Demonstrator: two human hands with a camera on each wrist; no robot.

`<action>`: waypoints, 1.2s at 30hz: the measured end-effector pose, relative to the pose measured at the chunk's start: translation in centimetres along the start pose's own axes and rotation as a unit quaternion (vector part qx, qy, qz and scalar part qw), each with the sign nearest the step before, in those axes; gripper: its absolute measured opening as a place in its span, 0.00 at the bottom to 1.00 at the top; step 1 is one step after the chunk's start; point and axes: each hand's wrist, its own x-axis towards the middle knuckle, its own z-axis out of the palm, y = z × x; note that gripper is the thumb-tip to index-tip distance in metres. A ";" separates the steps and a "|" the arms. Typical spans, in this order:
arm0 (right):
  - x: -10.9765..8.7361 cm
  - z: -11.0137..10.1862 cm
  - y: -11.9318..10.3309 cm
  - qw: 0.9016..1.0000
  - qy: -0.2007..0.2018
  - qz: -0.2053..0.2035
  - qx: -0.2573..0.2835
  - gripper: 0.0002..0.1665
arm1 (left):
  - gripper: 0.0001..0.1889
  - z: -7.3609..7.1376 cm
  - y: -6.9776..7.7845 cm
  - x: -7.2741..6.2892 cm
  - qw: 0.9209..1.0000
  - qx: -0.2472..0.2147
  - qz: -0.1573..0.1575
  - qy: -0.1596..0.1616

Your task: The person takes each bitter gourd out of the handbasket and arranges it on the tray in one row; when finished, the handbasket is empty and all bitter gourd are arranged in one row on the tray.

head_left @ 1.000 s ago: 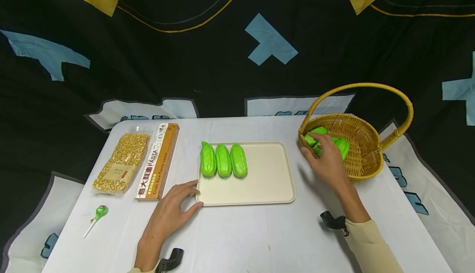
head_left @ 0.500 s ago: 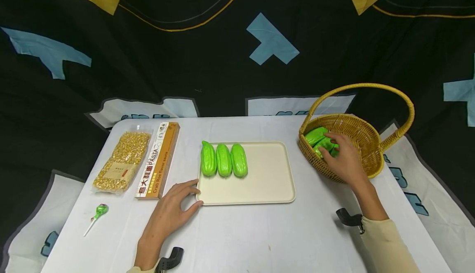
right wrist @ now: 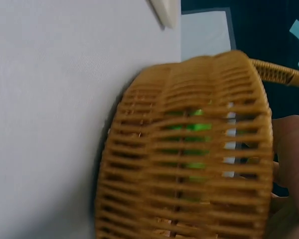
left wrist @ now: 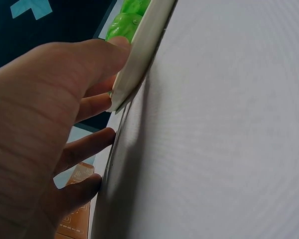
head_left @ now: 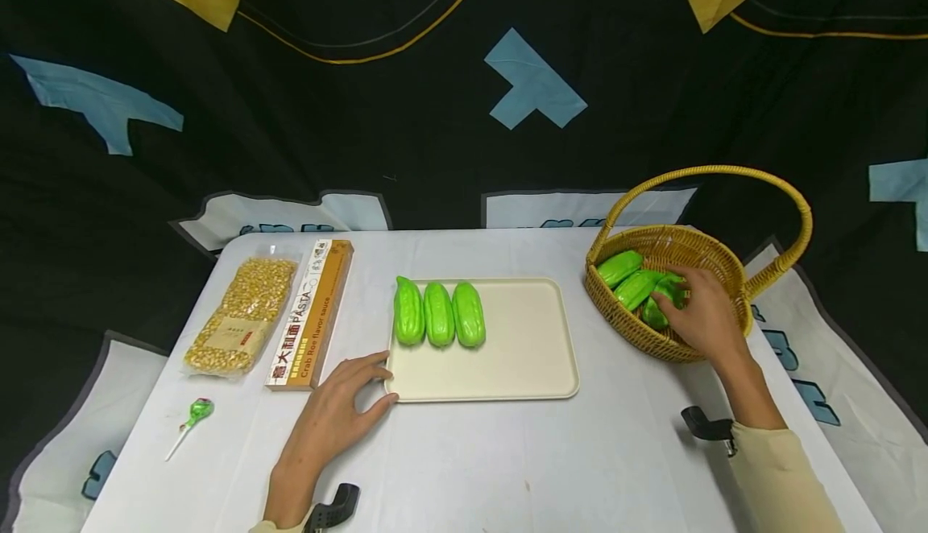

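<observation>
The basket [right wrist: 159,149] is woven and bumpy (little gaps all over). The green vegetables [head_left: 439,314] look smooth and very shiny, like plastic. The tray [head_left: 522,348] is smooth and nearly dull. The bag [head_left: 254,287] is clear, shiny plastic, the tablecloth [head_left: 464,456] dull cloth.

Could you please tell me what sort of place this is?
Probably a staged indoor recording spot: a dark patterned cloth hangs behind a white table, which holds a tray and a basket.
</observation>
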 end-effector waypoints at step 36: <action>2.8 -0.8 3.0 0.984 -0.150 0.099 -0.019 0.51 | 0.16 -0.1 0.1 -0.1 1.000 -0.003 -0.011 -0.009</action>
